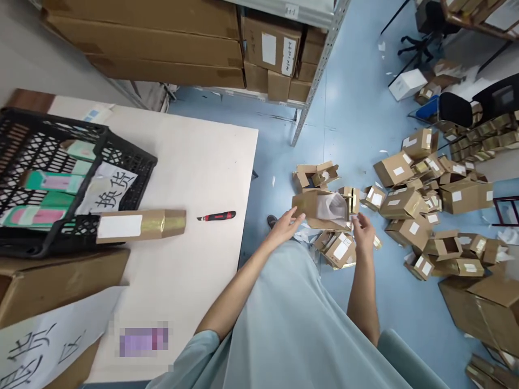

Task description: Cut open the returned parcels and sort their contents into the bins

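An opened cardboard box is held off to the right of the table, above the floor. White wrapping shows inside it. My left hand grips the box's left end, thumb and fingers along its near edge. At the other end, my right hand has its fingers curled at the end flap, closed on the box; its fingertips are partly hidden. On the white table lie a red and black utility knife and a taped carton with a white label, both away from my hands.
A black plastic crate with small green-and-pink packs stands on the table, near a large carton. A pixelated purple item lies there too. Behind is a metal shelf with boxes. Opened cartons litter the blue floor.
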{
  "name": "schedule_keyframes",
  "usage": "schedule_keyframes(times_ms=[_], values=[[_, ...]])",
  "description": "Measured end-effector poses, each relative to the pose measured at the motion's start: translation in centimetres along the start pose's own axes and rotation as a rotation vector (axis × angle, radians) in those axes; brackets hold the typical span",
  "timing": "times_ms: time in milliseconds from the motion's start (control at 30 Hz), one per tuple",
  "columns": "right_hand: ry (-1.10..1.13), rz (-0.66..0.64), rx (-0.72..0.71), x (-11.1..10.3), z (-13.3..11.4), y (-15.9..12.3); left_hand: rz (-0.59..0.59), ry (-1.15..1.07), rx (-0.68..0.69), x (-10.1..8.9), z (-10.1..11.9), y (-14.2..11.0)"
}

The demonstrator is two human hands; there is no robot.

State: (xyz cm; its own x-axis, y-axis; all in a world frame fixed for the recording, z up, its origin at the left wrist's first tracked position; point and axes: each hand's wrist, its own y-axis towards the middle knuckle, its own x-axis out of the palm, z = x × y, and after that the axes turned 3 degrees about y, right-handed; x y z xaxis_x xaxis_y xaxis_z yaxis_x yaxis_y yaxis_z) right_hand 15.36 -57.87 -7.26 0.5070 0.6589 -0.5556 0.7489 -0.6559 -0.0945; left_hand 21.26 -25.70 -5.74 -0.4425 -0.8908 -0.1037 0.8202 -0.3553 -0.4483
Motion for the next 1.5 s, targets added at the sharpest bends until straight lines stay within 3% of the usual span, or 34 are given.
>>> schedule_keyframes(times_ms=[100, 233, 367, 467, 600, 700, 800, 900, 1100, 1300, 1400, 1500], values=[[-0.006, 0.133, 0.044, -0.3, -0.2, 4.0, -0.038, 0.019, 0.003, -0.5, 1.4, 3.0], [0.004, -0.05, 0.042, 3.5, -2.6, 7.7, 0.044, -0.019, -0.024, -3.8, 1.5, 5.9], [0.018, -0.284, 0.01, 10.2, -5.8, 9.8, 0.198, -0.128, -0.101, -6.9, 1.1, 7.2], [0.014, -0.499, -0.067, 15.9, -8.6, 10.5, 0.31, -0.212, -0.134, -8.3, 0.9, 6.7], [-0.039, -0.868, -0.203, 24.1, -12.8, 10.4, 0.517, -0.34, -0.159, -9.9, -0.1, 4.4], [-0.081, -1.123, -0.332, 30.7, -15.9, 8.9, 0.735, -0.462, -0.2, -10.9, -1.6, 1.4], [-0.106, -1.339, -0.473, 36.9, -18.7, 5.6, 0.973, -0.602, -0.245, -11.5, -3.3, -2.8], [-0.111, -1.507, -0.624, 41.7, -21.2, 0.6, 1.161, -0.716, -0.286, -11.5, -4.7, -7.5], [-0.171, -1.657, -0.965, 47.6, -24.2, -13.8, 1.395, -0.834, -0.297, -10.7, -6.9, -14.6], [-0.642, -1.529, -1.054, 50.9, -24.0, -28.1, 1.419, -0.903, -0.216, -10.0, -9.2, -19.1], [-0.743, -1.391, -1.05, 51.6, -23.1, -31.7, 1.453, -0.924, -0.199, -9.6, -10.6, -21.7], [-0.717, -1.266, -1.085, 51.7, -22.3, -32.9, 1.468, -0.939, -0.2, -9.1, -12.5, -24.4]])
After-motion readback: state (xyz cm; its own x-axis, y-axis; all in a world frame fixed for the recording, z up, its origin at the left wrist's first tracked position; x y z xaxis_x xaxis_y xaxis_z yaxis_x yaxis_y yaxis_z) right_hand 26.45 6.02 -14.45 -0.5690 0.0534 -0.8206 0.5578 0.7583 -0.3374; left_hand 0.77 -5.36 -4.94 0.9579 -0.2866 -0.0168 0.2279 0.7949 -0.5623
